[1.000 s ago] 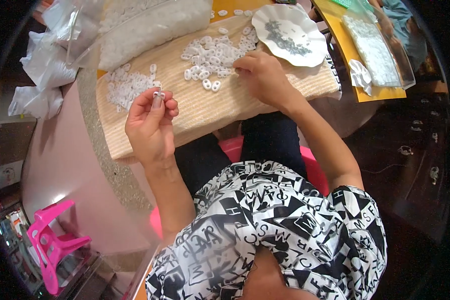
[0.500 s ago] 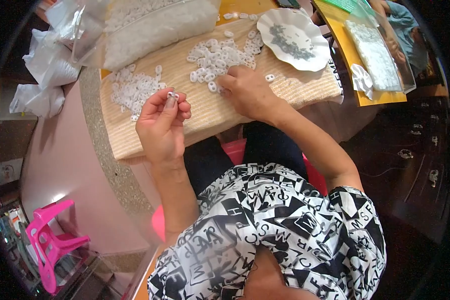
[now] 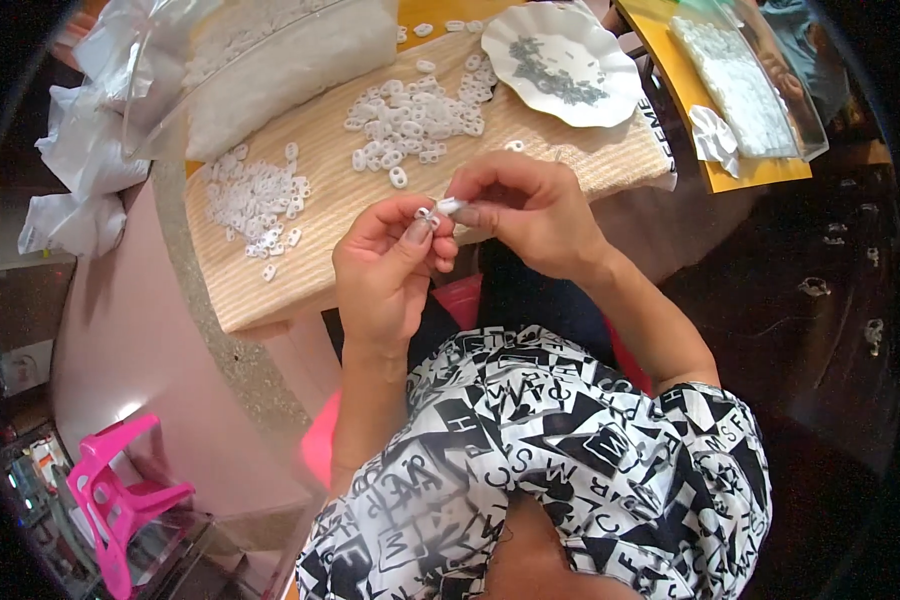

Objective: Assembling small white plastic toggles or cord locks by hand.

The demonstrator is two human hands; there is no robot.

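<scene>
My left hand (image 3: pixel 385 270) pinches a small white plastic piece with two holes (image 3: pixel 427 216) between thumb and fingertips. A second white piece (image 3: pixel 451 205) is gripped by the thumb and fingers of my right hand (image 3: pixel 540 215). The two pieces meet in front of me, above the near edge of the striped cloth (image 3: pixel 315 235); whether they are joined I cannot tell. Beyond my hands lies a pile of similar two-hole pieces (image 3: pixel 420 118), and a pile of white pieces (image 3: pixel 255 195) spreads at the left. A scalloped white plate (image 3: pixel 625 85) holds small grey bits.
A large clear bag of white pieces (image 3: pixel 295 90) stands at the back left. At the right, a yellow board (image 3: pixel 765 180) carries another filled bag (image 3: pixel 740 85) and crumpled white paper (image 3: pixel 713 137). White plastic bags (image 3: pixel 75 222) hang at the left, above a pink stool (image 3: pixel 120 495).
My right hand has come back from the middle pile with a white piece and met my left hand. The left hand has moved right and nearer. The view has shifted slightly.
</scene>
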